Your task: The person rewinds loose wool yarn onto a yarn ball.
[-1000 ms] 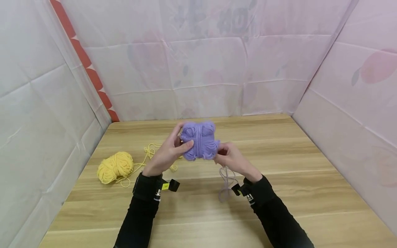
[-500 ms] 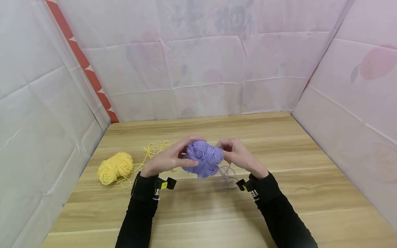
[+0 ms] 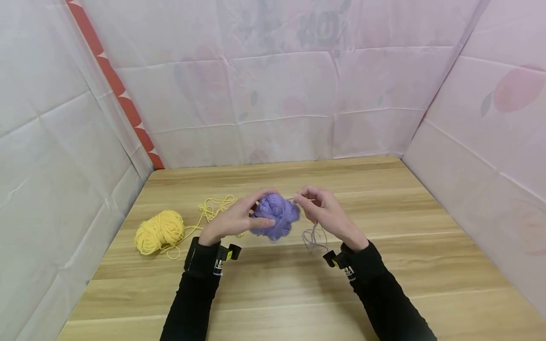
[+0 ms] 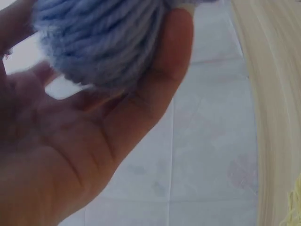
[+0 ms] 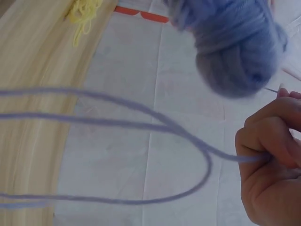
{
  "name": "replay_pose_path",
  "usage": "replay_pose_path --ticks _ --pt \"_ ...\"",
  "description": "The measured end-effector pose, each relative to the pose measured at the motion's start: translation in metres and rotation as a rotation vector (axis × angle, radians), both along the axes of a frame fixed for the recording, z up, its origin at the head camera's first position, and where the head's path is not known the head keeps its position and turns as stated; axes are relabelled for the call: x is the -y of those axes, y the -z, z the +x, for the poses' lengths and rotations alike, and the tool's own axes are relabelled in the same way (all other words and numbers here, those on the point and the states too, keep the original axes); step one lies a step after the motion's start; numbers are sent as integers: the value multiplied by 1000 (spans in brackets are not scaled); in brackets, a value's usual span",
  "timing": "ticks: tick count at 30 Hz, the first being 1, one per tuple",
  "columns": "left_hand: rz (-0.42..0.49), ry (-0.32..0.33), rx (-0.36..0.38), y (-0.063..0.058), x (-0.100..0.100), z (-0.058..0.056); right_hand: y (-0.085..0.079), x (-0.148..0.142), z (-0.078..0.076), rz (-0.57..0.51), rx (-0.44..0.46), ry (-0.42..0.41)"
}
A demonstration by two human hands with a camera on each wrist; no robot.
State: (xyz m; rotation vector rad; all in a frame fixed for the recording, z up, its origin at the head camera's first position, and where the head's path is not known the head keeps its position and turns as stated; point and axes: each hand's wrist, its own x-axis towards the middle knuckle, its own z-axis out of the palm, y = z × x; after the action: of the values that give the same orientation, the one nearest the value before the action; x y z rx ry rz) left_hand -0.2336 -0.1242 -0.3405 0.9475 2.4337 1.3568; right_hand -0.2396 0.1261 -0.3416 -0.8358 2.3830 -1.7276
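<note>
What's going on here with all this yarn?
A person is handling yarn above a wooden table. The left hand holds a purple yarn ball, while the right hand pinches a strand running from it. Loose purple loops hang from the right hand. A yellow yarn ball lies on the table, on the person's left.

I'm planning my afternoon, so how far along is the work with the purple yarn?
Done: much purple yarn is already wound into the purple ball. In hand: the left hand grips that ball while the right hand pinches a strand leading from it. Left, if winding is the aim: the loose purple loops trailing from the right hand aren't on the ball yet.
</note>
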Motion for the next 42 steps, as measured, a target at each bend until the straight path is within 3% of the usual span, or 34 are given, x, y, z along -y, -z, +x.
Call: replay_pose_path --ticks 10,15,19,25,31,36,42 --pt "197 -204 139 -4 -7 -1 -1 6 6 45 -133 -90" --pt "290 -314 183 -7 -9 -1 1 8 7 58 -133 -116" --pt "398 -334 210 -9 -9 -1 1 10 8 68 -122 -142" --pt "562 -286 216 -13 -7 1 2 13 6 95 -119 -152" --pt "644 -153 306 -13 -3 2 8 13 -1 80 -126 -164" --pt "614 -45 363 -13 0 4 13 7 -6 72 -98 -159" --pt "491 65 346 -12 4 6 9 -8 -10 107 -30 -137"
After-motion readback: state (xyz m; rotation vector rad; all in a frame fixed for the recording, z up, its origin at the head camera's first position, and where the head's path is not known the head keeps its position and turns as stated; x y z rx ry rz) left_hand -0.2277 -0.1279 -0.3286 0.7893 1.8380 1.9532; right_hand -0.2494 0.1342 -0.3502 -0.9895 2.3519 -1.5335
